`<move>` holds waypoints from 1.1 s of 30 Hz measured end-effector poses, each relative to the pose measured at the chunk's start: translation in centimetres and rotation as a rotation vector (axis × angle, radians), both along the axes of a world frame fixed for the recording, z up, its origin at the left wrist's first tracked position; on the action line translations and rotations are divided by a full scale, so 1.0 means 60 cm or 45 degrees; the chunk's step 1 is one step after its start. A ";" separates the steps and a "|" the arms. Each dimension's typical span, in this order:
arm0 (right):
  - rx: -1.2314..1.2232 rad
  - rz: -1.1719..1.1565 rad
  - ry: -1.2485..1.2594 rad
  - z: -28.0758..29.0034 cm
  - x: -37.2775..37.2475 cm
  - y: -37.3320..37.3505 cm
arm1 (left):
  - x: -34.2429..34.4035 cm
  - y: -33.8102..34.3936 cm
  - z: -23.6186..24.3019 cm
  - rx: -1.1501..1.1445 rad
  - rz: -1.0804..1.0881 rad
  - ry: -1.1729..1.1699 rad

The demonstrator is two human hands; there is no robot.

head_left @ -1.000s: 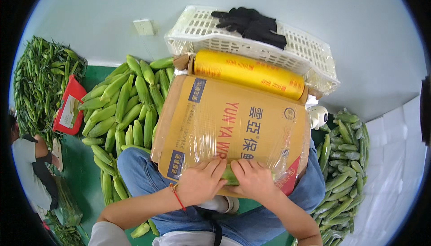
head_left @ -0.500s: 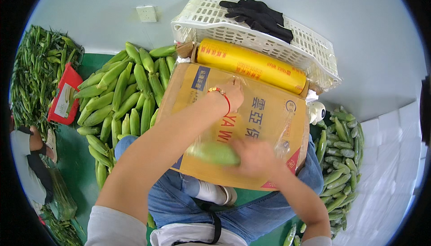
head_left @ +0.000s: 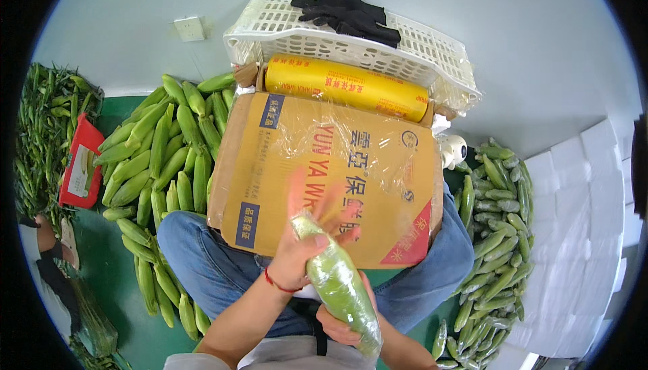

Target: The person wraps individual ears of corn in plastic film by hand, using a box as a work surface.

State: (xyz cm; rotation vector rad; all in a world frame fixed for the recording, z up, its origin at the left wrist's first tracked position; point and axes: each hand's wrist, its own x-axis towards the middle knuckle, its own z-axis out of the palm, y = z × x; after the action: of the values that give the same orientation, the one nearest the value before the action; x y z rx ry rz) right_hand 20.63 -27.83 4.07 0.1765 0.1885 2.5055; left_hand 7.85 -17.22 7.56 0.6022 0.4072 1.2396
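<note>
I hold a green corn cob wrapped in clear film [head_left: 337,292] upright-slanted above my lap. My right hand [head_left: 341,323] grips its lower part. My left hand [head_left: 300,248] is at the upper end, thumb against the film, its fingers smeared by motion. Beyond them lies a film-covered cardboard box [head_left: 256,161] across my legs. Behind the box is a yellow roll [head_left: 344,83] in an open carton.
Unwrapped corn [head_left: 155,181] is heaped at left, beside a red container [head_left: 81,167] and a leafy pile [head_left: 44,134]. A co-worker [head_left: 50,275] is at far left. Wrapped corn [head_left: 496,248] and white packages [head_left: 567,221] lie right; a white crate [head_left: 256,42] holding black gloves [head_left: 344,15] stands behind.
The corn has left the box top and swung down toward me, now lengthwise. My left hand has drawn back from the box's far part; my right hand has moved lower.
</note>
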 end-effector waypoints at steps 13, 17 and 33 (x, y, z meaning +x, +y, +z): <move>0.297 -1.143 -2.237 -0.011 0.107 0.038 | -0.099 -0.075 -0.037 0.160 0.572 1.341; -0.268 -1.491 -1.738 0.032 0.094 0.102 | -0.081 -0.147 -0.014 -0.389 -0.192 0.957; -0.394 -1.489 -1.330 0.042 0.190 -0.103 | 0.147 -0.061 0.062 1.739 -0.544 1.658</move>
State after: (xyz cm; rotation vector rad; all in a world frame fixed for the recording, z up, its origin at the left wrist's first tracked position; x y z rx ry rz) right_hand 32.01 -34.01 6.58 -0.8783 0.0053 1.1374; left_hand 16.64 -20.88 11.31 2.5447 0.3856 0.3803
